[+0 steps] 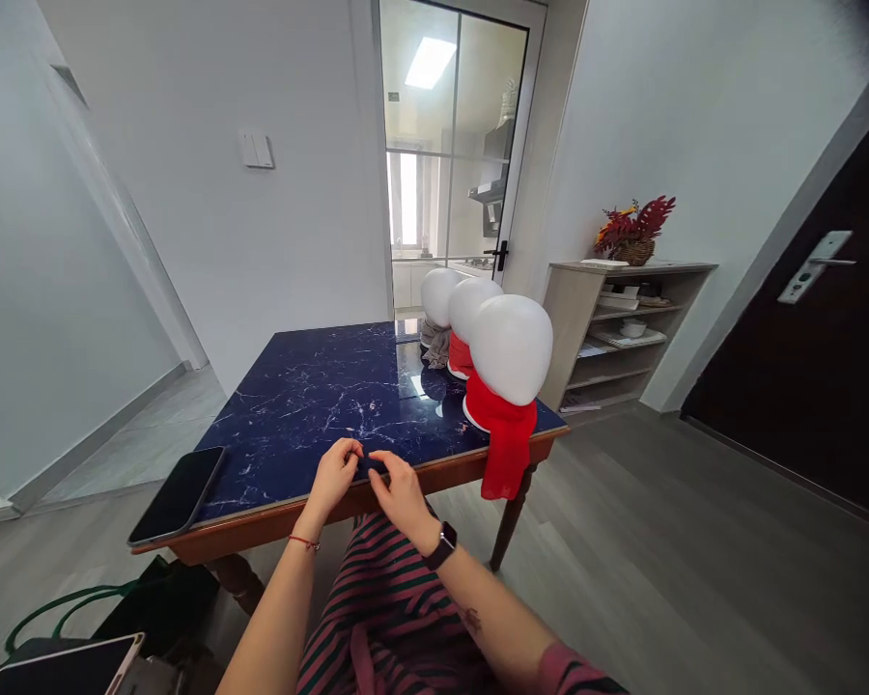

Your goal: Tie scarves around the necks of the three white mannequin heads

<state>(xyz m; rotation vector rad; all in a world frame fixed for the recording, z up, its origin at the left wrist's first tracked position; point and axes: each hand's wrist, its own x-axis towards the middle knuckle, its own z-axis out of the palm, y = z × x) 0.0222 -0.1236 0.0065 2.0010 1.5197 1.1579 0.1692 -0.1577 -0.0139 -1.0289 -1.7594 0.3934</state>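
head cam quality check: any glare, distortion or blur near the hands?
Head view: strong wide-angle bend, so the wall edges and dark door lean outward. Glare from the glass door reflects on the glossy blue table beside the white heads. Left hand and right hand are sharp and evenly lit; the small dark item between them is too small to identify.

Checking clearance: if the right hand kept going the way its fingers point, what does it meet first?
The right hand points left across the table edge, so it would first meet the small dark item pinched between both hands, then the left hand. Depth is hard to judge; they look already touching.
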